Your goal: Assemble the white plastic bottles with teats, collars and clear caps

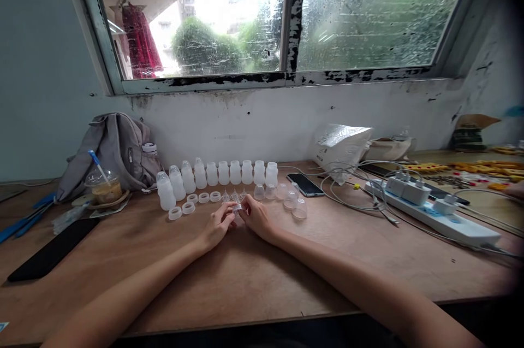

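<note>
My left hand [220, 226] and my right hand [257, 219] meet at the middle of the table, fingers closed round a white bottle ring [237, 207] between them. Just behind are several clear bottle nipples [234, 195]. More white rings [188, 207] lie to the left of my left hand. Beyond them, frosted baby bottles [212, 175] stand upright in a row; the leftmost ones carry tops, while those on the right are uncapped. Clear domed caps [290, 199] sit to the right of my right hand. My fingers partly hide the held ring.
A phone [305, 184] and a white power strip [434, 211] with looped cables lie on the right. At left are a black flat case [53, 249], an iced drink cup [105, 188] and a grey backpack [117, 146]. A white plastic bag [341, 148] leans by the wall.
</note>
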`<state>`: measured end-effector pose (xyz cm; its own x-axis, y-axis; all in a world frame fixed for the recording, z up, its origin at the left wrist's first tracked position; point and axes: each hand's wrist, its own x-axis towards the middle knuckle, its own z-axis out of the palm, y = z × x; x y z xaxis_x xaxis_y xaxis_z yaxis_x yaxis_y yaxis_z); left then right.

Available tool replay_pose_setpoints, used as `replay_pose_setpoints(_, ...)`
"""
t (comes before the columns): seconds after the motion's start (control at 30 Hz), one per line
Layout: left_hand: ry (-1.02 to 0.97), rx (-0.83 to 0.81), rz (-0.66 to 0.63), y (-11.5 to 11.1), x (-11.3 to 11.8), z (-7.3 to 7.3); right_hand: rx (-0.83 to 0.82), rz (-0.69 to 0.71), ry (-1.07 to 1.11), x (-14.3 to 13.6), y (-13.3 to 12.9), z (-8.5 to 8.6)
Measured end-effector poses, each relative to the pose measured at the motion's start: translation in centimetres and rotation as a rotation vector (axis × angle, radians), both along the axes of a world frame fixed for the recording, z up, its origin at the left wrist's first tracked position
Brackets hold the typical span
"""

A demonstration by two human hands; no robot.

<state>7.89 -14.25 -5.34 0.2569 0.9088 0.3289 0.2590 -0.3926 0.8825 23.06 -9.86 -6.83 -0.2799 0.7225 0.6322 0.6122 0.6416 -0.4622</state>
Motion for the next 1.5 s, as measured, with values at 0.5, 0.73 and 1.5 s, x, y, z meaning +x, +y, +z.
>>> replay_pose_setpoints(0.5,0.115,0.003,0.057,0.1,0.0,0.2,-0.107,-0.073,-0.022,-0.8,0.3,0.6)
replay_pose_setpoints(0.73,0.214,0.097,0.073,0.1,-0.1,-0.3,-0.12,-0.088,-0.035,-0.8,0.3,0.7)
replay_pose_setpoints(1.5,0.977,0.264,0.577,8.4,-2.4,8.5,-0.21,0.041,0.22,0.0,0.3,1.4)
